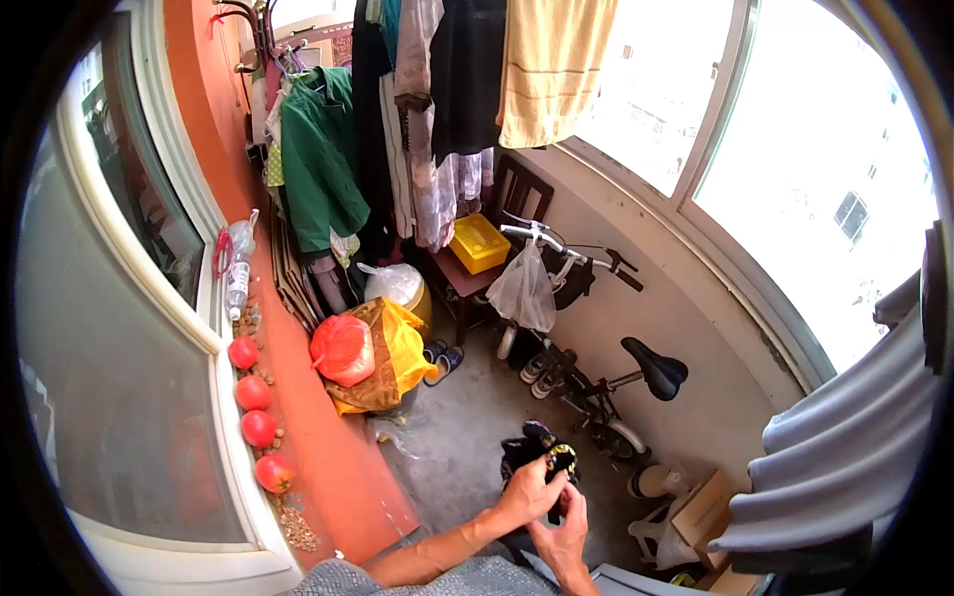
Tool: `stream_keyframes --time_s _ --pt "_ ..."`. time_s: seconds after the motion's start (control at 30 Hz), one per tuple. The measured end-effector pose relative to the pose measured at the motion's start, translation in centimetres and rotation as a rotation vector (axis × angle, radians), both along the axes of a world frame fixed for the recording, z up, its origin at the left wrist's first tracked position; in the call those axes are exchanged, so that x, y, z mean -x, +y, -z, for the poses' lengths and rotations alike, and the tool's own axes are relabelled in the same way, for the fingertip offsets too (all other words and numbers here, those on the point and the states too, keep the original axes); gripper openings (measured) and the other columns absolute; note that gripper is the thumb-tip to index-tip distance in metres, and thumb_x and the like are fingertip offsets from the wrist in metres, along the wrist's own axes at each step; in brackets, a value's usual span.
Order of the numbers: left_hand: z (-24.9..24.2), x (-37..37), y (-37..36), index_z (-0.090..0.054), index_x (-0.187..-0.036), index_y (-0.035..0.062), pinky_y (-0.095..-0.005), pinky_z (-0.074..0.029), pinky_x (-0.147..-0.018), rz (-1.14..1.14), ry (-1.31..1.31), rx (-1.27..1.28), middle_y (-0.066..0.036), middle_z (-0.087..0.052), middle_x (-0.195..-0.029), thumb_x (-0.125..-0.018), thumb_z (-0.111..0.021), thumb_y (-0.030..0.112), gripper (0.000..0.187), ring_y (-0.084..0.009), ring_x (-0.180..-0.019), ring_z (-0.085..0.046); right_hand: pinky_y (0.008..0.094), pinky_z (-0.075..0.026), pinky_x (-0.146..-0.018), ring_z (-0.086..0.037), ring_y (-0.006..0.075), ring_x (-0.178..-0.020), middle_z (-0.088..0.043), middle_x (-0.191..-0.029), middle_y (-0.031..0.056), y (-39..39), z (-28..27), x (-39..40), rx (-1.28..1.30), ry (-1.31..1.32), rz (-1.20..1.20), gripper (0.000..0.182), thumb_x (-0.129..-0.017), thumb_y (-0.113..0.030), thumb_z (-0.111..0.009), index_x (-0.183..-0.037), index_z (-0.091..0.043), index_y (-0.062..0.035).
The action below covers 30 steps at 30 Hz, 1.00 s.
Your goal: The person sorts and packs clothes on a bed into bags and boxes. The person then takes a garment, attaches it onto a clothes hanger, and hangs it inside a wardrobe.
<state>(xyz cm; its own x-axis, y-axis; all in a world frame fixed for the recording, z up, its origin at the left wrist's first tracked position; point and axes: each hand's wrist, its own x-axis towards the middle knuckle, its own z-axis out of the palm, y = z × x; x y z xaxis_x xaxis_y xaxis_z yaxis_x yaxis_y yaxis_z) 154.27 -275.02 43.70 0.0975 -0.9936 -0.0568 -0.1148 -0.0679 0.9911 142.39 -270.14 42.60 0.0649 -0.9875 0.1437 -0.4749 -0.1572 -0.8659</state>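
Low in the middle of the view, both my hands are close together at a dark bundle [517,455], black with yellow, white and bluish patches, which looks like soft cloth; its exact kind I cannot tell. My left hand [530,494] has its fingers closed on the near side of the bundle. Just right of it and a little lower, my right hand [562,528] pinches at the bundle's lower right edge, thumb and fingers almost meeting the left fingertips. The palms hide part of the bundle, which hangs above the grey floor [452,417].
A folding bicycle [596,392] with a plastic bag [524,288] stands along the right wall. Red fruits [258,429] line the orange ledge [348,477] at left. Bags [383,353] and slippers [444,365] lie beyond; clothes [316,159] hang above. Cardboard boxes [704,512] sit lower right.
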Motion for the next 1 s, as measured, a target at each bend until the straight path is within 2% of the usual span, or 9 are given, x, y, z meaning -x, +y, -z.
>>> stream_keyframes --time_s 0.2,0.27,0.37,0.5,0.67,0.73,0.8,0.83,1.0 --pt "-1.9 0.1 -9.0 -0.063 -0.11 -0.0008 -0.042 -0.055 -0.078 -0.164 -0.075 0.154 -0.021 -0.07 -0.094 -0.093 -0.064 0.018 0.025 -0.0379 -0.089 -0.07 0.0387 -0.052 -0.089 -0.061 0.0294 -0.099 -0.058 -0.112 0.0172 -11.1 0.1 0.0 0.017 -0.062 0.013 0.09 -0.071 -0.02 -0.086 -0.145 -0.04 0.0014" --pt "-2.8 -0.1 -11.4 -0.063 -0.115 -0.0013 -0.0379 -0.054 -0.081 -0.171 -0.075 0.156 -0.017 -0.07 -0.098 -0.094 -0.064 0.017 0.028 -0.0285 -0.09 -0.07 0.0404 -0.049 -0.098 -0.06 0.0355 -0.118 -0.057 -0.13 0.0237 -14.6 0.0 0.2 0.05 -0.037 -0.07 0.1 -0.074 -0.019 -0.084 -0.153 -0.028 0.0015" --pt "-3.6 -0.3 -14.2 -0.061 -0.115 -0.0026 -0.0389 -0.054 -0.079 -0.201 -0.094 0.191 -0.019 -0.069 -0.096 -0.095 -0.063 0.017 0.029 -0.0302 -0.089 -0.069 0.04 -0.048 -0.101 -0.058 0.0349 -0.123 -0.053 -0.138 0.0254 -19.1 -2.4 -0.9 -0.051 -0.138 -0.244 0.104 -0.078 -0.017 -0.082 -0.157 -0.017 -0.0013" --pt "-1.3 -1.0 -17.0 -0.057 -0.107 -0.005 -0.047 -0.052 -0.074 -0.27 -0.224 0.213 -0.026 -0.064 -0.092 -0.095 -0.064 0.026 0.033 -0.0448 -0.085 -0.064 0.0367 -0.051 -0.089 -0.064 0.0281 -0.106 -0.064 -0.118 0.0174 -23.7 -0.7 -1.9 -0.087 -0.152 -0.294 0.071 -0.092 -0.023 -0.069 -0.15 -0.033 -0.0031" --pt "-4.9 -5.2 -20.1 -0.061 -0.109 -0.0021 -0.0436 -0.052 -0.081 -0.071 -0.351 0.159 -0.021 -0.065 -0.094 -0.091 -0.069 0.038 0.044 -0.0376 -0.092 -0.066 0.0325 -0.049 -0.095 -0.059 0.0185 -0.11 -0.062 -0.12 0.0086 -28.0 0.2 -4.4 -0.265 -0.805 -0.433 0.039 -0.097 -0.014 -0.062 -0.133 -0.053 0.0005" --pt "-7.0 -8.7 -21.9 -0.065 -0.098 -0.0006 -0.0407 -0.052 -0.079 0.08 -0.413 0.063 -0.018 -0.065 -0.089 -0.09 -0.071 0.043 0.045 -0.0369 -0.087 -0.065 0.0317 -0.048 -0.095 -0.06 0.0172 -0.107 -0.064 -0.116 0.0069 -30.3 2.0 -3.8 -0.193 -0.471 -0.39 0.036 -0.094 -0.008 -0.065 -0.128 -0.058 0.0008" --pt "-7.6 -12.8 -24.4 -0.073 -0.097 0.0033 -0.0313 -0.053 -0.074 0.078 -0.25 0.08 -0.008 -0.071 -0.083 -0.096 -0.07 0.036 0.033 -0.0161 -0.079 -0.067 0.0286 -0.049 -0.088 -0.061 0.0133 -0.097 -0.067 -0.106 0.0027 -31.9 1.2 -5.5 -0.181 -0.471 -0.228 0.03 -0.086 0.002 -0.065 -0.116 -0.064 -0.0015" --pt "-7.4 -15.5 -26.1 -0.075 -0.102 0.005 -0.0285 -0.053 -0.074 0.018 -0.242 0.089 -0.006 -0.073 -0.084 -0.097 -0.069 0.033 0.029 -0.0082 -0.081 -0.066 0.0305 -0.046 -0.099 -0.061 0.0187 -0.11 -0.067 -0.119 0.0081 -31.9 -2.9 -5.4 -0.221 -0.383 -0.26 0.033 -0.096 -0.007 -0.065 -0.127 -0.061 0.0023" --pt "-10.9 -32.7 -36.9 -0.07 -0.107 0.0035 -0.0291 -0.055 -0.077 -0.336 -0.219 0.427 -0.006 -0.074 -0.094 -0.098 -0.068 0.029 0.027 -0.0125 -0.085 -0.068 0.0311 -0.046 -0.092 -0.058 0.016 -0.1 -0.069 -0.108 0.0049 -35.7 -4.3 -8.2 -0.288 -0.333 -0.209 0.028 -0.097 -0.008 -0.063 -0.124 -0.065 -0.0004"
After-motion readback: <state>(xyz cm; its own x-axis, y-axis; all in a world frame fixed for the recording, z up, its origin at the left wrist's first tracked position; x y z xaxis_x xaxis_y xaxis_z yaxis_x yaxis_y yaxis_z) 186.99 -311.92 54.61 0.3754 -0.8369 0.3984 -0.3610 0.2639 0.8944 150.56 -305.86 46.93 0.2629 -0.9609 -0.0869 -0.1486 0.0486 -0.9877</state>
